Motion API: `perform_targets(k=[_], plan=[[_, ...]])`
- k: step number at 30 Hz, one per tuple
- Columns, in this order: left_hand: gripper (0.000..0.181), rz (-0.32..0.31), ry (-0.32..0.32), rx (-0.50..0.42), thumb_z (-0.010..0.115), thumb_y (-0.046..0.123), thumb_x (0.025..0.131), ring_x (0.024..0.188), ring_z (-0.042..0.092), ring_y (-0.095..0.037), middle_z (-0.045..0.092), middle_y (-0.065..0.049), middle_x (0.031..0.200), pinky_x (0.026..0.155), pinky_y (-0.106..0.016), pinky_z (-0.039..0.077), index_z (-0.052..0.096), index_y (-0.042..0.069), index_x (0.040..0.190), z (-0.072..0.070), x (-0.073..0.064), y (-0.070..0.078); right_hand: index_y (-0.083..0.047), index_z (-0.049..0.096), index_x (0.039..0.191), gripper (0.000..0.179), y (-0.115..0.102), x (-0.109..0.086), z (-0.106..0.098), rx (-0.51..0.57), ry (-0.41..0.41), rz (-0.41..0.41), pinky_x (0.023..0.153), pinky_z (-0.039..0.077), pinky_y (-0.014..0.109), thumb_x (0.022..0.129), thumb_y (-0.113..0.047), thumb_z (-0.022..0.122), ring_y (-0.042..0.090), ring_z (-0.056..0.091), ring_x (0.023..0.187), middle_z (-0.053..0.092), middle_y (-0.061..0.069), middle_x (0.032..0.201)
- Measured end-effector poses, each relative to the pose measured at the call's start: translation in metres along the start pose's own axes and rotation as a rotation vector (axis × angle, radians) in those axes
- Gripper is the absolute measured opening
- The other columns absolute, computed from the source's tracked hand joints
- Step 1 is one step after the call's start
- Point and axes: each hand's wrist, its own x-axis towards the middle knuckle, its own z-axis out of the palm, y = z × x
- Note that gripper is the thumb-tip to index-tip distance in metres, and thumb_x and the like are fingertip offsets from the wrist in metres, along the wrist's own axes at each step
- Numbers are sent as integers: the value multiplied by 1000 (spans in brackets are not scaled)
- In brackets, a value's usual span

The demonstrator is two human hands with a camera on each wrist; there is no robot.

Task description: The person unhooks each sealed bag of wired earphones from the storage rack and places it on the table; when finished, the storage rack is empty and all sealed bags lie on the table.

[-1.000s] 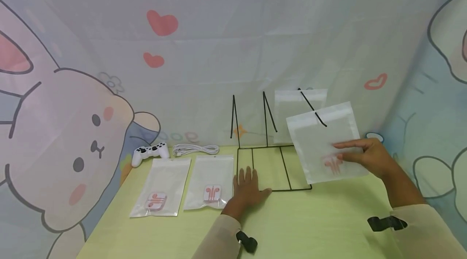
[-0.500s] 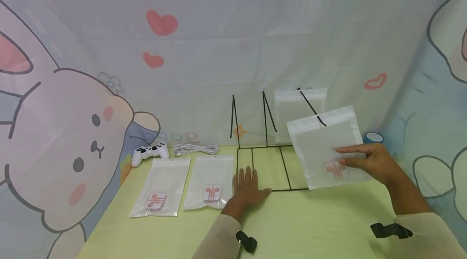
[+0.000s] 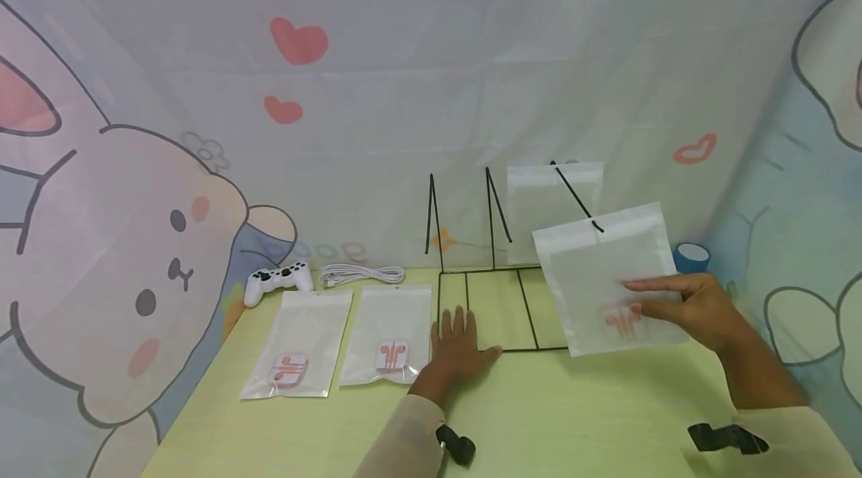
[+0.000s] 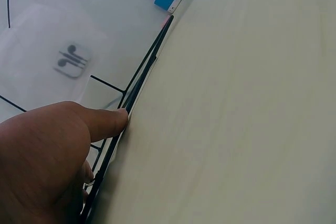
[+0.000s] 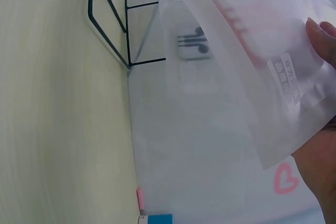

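Observation:
A black wire display rack (image 3: 528, 309) stands against the back wall, with hooks angling up and forward. My left hand (image 3: 458, 351) rests spread on the rack's base; in the left wrist view its thumb touches a wire (image 4: 126, 113). At the right side, my right hand (image 3: 703, 310) pinches the right edge of a translucent zip bag (image 3: 586, 261) holding an earphone case. The bag tilts, its top edge at the tip of the right-hand hook (image 3: 574, 195). Behind it hangs a second bag (image 3: 535, 201) with earphones, also seen in the right wrist view.
Two similar earphone bags lie left of the rack, one nearer (image 3: 393, 321) and one farther left (image 3: 303, 336). Behind them are a white game controller (image 3: 277, 281) and a coiled white cable (image 3: 362, 275). A blue roll (image 3: 691, 258) stands at the back right.
My right hand has drawn the bag slightly forward, down and to the right along the hook toward its tip. The blue roll has come into fuller view. The left hand stays put.

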Motion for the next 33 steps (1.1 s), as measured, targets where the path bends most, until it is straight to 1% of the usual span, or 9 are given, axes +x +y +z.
perform_targets(k=[4,8,12,17,22,25,27,29,33], plan=[[96,-5,-4,3,57,65,104,171,15,-46,21,-21,182,136,-67,13,29,3,172,0,0,0,3,83,117,32,0,-2,1,19,7,-42,78,61,16,86,9,86,-10,73,108,81,-26,111],[96,-8,1,13,58,65,104,170,16,-46,22,-21,182,135,-67,14,30,3,172,2,2,-1,7,82,116,34,-1,-4,3,66,13,-88,77,63,18,83,15,84,-5,76,106,83,-20,111],[96,-10,4,22,57,66,104,170,16,-45,22,-20,182,135,-67,15,30,3,172,1,1,-1,10,81,115,35,-1,-7,3,114,0,-136,79,63,18,81,21,81,-1,78,106,84,-15,112],[96,-9,-6,16,56,66,104,171,15,-45,21,-20,183,136,-67,14,29,4,172,0,0,0,9,82,113,38,-1,-9,3,128,-14,-188,81,63,17,79,25,80,1,79,104,84,-16,113],[95,-7,-10,0,57,64,105,171,14,-46,20,-21,183,136,-67,12,28,3,172,1,0,-1,9,82,112,39,0,-11,4,179,-26,-223,84,62,17,78,28,78,3,79,105,85,-11,112],[95,0,-7,3,56,63,105,171,14,-46,20,-21,183,136,-67,12,28,3,172,2,0,-1,9,82,112,36,0,-14,6,175,-24,-178,83,63,17,79,26,79,2,79,104,85,-13,111],[94,4,-7,6,55,63,105,171,13,-47,19,-21,183,136,-67,12,27,2,172,2,-1,-1,9,82,112,33,0,-17,6,148,-29,-134,82,63,18,82,22,80,1,79,103,84,-16,110],[94,6,-5,6,55,63,106,171,13,-47,19,-21,183,136,-67,12,27,2,172,2,-1,0,7,82,114,31,1,-18,6,97,-28,-75,80,63,18,84,16,83,-2,78,102,83,-19,109],[94,3,4,4,57,62,105,170,14,-47,21,-21,182,136,-67,13,28,2,172,0,-1,1,5,82,117,31,7,-18,5,41,-42,-10,80,63,19,87,8,85,-3,77,103,82,-22,111]])
